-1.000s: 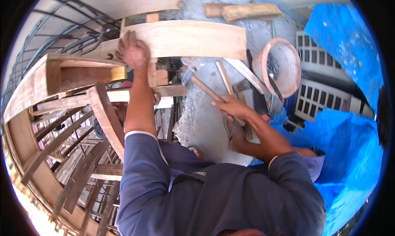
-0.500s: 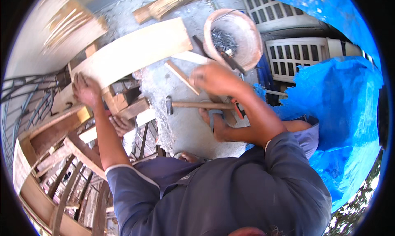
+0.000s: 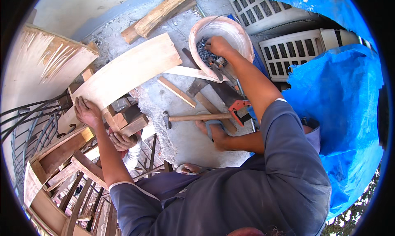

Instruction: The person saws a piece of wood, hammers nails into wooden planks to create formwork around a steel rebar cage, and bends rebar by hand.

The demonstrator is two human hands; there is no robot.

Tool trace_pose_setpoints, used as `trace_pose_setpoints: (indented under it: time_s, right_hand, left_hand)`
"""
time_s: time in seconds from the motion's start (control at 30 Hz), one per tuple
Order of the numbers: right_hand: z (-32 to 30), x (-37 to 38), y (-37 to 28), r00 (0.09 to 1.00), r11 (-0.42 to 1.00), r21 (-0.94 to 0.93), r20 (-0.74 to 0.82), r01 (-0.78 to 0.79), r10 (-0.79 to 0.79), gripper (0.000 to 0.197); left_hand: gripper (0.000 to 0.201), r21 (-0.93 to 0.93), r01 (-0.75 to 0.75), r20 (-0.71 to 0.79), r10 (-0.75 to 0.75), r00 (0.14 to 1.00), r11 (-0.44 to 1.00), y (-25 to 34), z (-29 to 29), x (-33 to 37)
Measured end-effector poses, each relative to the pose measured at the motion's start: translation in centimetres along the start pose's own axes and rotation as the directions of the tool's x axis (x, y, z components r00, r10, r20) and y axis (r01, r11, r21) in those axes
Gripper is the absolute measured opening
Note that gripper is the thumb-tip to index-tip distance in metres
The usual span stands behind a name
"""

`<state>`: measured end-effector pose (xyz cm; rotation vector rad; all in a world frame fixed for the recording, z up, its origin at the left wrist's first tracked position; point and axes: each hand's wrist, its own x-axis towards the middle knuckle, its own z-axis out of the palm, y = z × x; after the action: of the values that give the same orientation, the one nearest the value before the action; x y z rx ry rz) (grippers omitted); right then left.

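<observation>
My left hand (image 3: 88, 112) lies with fingers spread on the lower left end of a pale curved board (image 3: 133, 67), pressing on its face. My right hand (image 3: 220, 46) is down in a dusty bucket (image 3: 242, 38), its fingers curled closed among loose nails (image 3: 202, 51). Whatever those fingers hold is hidden. Beside that hand, pincer-like metal tools (image 3: 218, 67) lean in the bucket. Below the board, a hammer (image 3: 201, 117) with a wooden handle rests across the concrete near my foot. A handsaw with a red handle (image 3: 239, 111) lies next to its handle end.
Another person's hand (image 3: 123, 142) touches a wood block (image 3: 135, 125) below the board. A slatted wooden frame (image 3: 45, 203) is at lower left. Rough timbers (image 3: 164, 14) lie at the back. White slatted panels (image 3: 292, 53) and a blue tarp (image 3: 341, 108) line the right.
My right hand has moved from above the concrete, up and right into the bucket of nails. My left hand stays on the board. The whole view has shifted slightly.
</observation>
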<state>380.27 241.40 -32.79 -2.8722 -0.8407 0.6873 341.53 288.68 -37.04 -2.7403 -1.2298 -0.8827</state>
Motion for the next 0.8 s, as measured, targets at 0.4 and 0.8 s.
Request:
trace_pose_setpoints:
  time_s: [0.4, 0.8]
  right_hand:
    - [-0.6, 0.3, 0.3, 0.986, 0.981, -0.162, 0.148, 0.102, -0.078, 0.023]
    - [-0.1, 0.3, -1.4, 0.999, 0.997, -0.069, -0.02, -0.036, 0.035, 0.031]
  left_hand:
    - [0.038, -0.14, -0.123, 0.032, 0.129, 0.991, 0.982, -1.7, -1.7, 0.1]
    - [0.043, -0.289, 0.012, 0.187, 0.044, 0.981, 0.957, -2.3, -2.9, -1.0]
